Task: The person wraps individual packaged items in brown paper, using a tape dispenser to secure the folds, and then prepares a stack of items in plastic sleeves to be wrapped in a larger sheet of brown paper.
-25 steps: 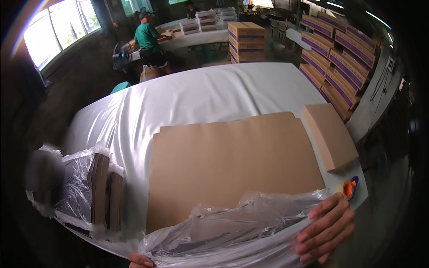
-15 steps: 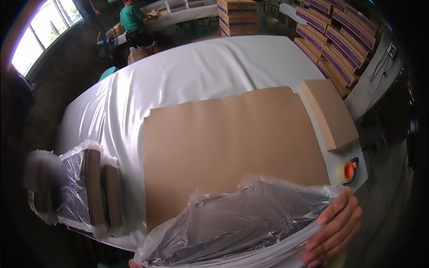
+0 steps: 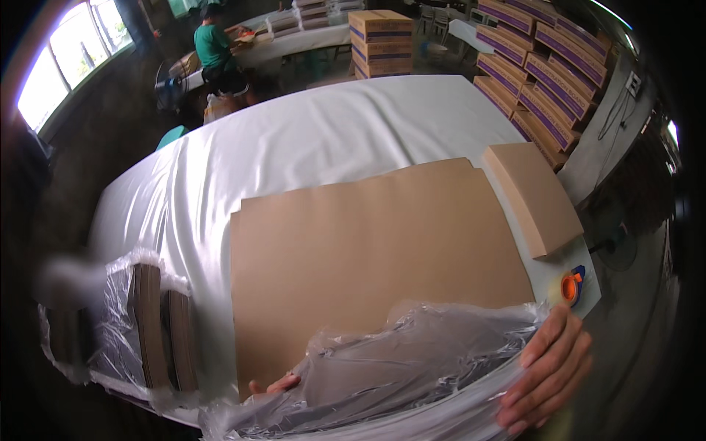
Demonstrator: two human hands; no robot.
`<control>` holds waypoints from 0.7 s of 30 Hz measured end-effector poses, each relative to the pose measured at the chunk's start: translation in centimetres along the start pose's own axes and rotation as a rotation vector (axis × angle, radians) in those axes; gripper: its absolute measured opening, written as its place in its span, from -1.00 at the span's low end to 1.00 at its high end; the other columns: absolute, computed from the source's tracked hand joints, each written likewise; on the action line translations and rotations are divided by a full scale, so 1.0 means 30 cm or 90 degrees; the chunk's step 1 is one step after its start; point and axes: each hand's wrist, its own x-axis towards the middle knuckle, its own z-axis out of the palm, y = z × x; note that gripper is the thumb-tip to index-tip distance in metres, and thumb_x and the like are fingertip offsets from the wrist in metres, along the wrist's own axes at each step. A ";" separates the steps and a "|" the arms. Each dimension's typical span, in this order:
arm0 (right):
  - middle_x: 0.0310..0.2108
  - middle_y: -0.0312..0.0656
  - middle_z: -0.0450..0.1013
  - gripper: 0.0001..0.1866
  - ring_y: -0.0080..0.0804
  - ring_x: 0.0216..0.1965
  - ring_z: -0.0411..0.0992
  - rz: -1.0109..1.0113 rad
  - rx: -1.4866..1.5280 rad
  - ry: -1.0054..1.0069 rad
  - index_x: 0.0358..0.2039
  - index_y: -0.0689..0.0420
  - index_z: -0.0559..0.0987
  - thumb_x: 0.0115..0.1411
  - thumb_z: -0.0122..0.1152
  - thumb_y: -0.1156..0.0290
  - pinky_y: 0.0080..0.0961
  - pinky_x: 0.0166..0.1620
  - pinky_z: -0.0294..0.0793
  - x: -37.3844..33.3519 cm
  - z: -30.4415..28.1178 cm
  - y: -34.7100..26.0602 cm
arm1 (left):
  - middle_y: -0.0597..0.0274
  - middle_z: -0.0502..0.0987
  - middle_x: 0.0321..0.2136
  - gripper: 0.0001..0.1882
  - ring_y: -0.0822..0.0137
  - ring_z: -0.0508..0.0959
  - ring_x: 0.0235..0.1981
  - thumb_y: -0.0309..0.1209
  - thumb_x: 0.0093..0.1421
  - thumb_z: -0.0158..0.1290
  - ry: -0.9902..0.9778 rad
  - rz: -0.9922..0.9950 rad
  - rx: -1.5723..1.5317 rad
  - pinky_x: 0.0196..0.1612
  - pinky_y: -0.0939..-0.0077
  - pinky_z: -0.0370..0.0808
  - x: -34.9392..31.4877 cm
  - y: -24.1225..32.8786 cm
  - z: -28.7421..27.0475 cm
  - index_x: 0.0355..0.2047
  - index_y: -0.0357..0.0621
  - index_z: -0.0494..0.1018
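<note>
1. Holding clear plastic film [image 3: 412, 360] here, wrinkled and loose, reaching from the right grip [image 3: 548, 371] leftward to the left grip [image 3: 276, 386], over the near part of flat brown sheets [image 3: 375, 242].
2. Closed on the film's right edge with the right grip, fingers side by side.
3. Showing only a few fingers of the left grip, past the film, over the brown sheets; can't tell its opening or hold.
4. Just beyond the right grip, spotting an orange-and-blue tape dispenser [image 3: 577, 285]; farther past, a tan box [image 3: 529, 195], both on the white-covered desk [image 3: 294, 151].
5. Left of the left grip, seeing plastic-wrapped stacks [image 3: 148, 327].
6. Far beyond both grips, catching a green-shirted person [image 3: 212, 50] and piled cartons [image 3: 386, 29].
</note>
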 end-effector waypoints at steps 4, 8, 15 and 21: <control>-0.34 -0.45 0.55 -0.77 -0.64 -0.20 0.48 -0.071 -0.041 0.125 -0.33 -0.07 0.63 0.23 -0.02 0.23 -0.56 -0.05 0.29 0.004 0.065 0.045 | 0.37 0.47 -0.25 -0.75 0.44 0.41 -0.12 -0.18 0.12 -0.11 0.021 -0.057 -0.015 0.09 0.35 0.18 -0.059 -0.048 0.022 -0.23 0.05 0.39; -0.16 -0.32 0.50 -0.62 -0.59 -0.03 0.38 -0.008 -0.269 0.310 -0.15 -0.03 0.55 0.24 -0.14 0.06 -0.58 -0.04 0.27 -0.085 0.118 -0.005 | 0.31 0.46 -0.22 -0.68 0.42 0.41 -0.10 -0.13 0.14 -0.15 0.003 -0.059 -0.037 0.10 0.37 0.19 -0.009 -0.073 0.028 -0.17 0.01 0.36; -0.08 -0.07 0.40 -0.25 -0.34 -0.04 0.35 0.634 0.521 0.754 -0.08 0.14 0.45 0.10 -0.26 -0.30 -0.33 0.05 0.25 -0.355 0.327 -0.063 | 0.19 0.45 -0.16 -0.55 0.37 0.40 -0.06 -0.05 0.18 -0.22 0.057 -0.009 -0.052 0.12 0.40 0.20 -0.016 -0.061 -0.031 -0.07 -0.06 0.32; -0.23 0.08 0.41 -0.13 -0.16 -0.14 0.36 0.661 0.559 0.589 0.11 0.29 0.21 0.16 -0.34 -0.31 -0.16 0.07 0.24 -0.309 0.319 -0.109 | 0.09 0.44 -0.11 -0.44 0.34 0.40 -0.04 0.03 0.21 -0.29 0.054 -0.023 -0.059 0.14 0.42 0.22 -0.023 -0.065 -0.027 0.02 -0.12 0.28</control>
